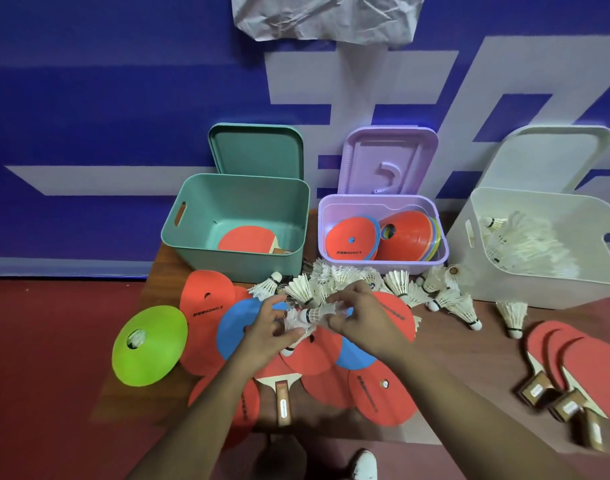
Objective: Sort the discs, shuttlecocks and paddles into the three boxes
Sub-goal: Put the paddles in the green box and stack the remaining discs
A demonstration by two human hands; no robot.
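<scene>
Between both hands, over the spread of discs at mid-table, a small bunch of shuttlecocks is held just above the pile. It is gripped from its left side by the left hand, whose fingers are curled round the feather skirts. It is pinched from its right side by the right hand, fingertips closed on the feathers. Neither hand is spread open. The bunch's long axis is laid roughly left-right between the hands, and one cork is seen pointing down-left. The count cannot be told.

More loose shuttlecocks are scattered just beyond the grip. The white box, already stocked with shuttlecocks, is placed well apart, up and to the right of the grip, so the right hand is judged the nearer one for the carry. The purple box with discs and the green box with one paddle are passed over for this load.
</scene>
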